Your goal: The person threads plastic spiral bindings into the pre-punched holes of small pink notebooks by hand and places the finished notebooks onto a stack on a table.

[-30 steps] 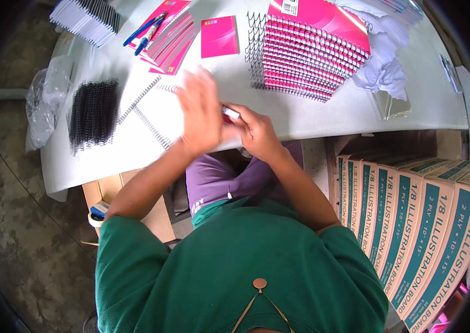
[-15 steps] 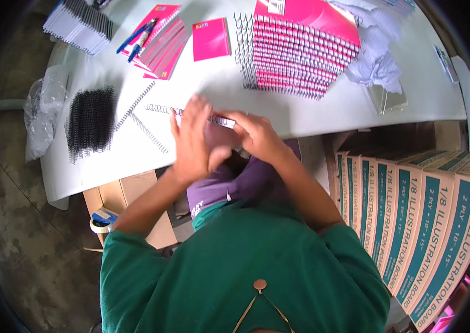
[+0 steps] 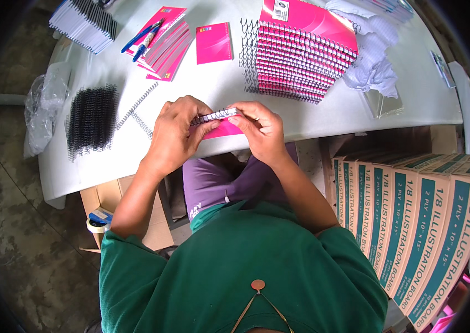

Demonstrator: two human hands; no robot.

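Note:
A small pink notebook (image 3: 225, 130) is held between my two hands at the table's front edge, its bound edge turned up. A dark spiral coil (image 3: 211, 117) runs along that edge. My left hand (image 3: 169, 136) is closed round the left end, thumb on the cover, hiding that end of the coil. My right hand (image 3: 262, 130) pinches the right end between thumb and fingers. Left of my left hand, two loose spiral coils (image 3: 135, 106) lie crossed on the table.
A heap of black coils (image 3: 92, 119) sits at the left by a clear plastic bag (image 3: 46, 108). Pink notebooks (image 3: 301, 64) are stacked at the back right, beside crumpled paper (image 3: 376, 55). Pens (image 3: 145, 44) lie on more pink booklets (image 3: 163, 53). Cartons (image 3: 412, 222) line the right side.
My left hand has gone from outstretched, blurred fingers to a closed grip on the notebook. The coil length that stuck out left of it no longer shows. The pink cover now faces up.

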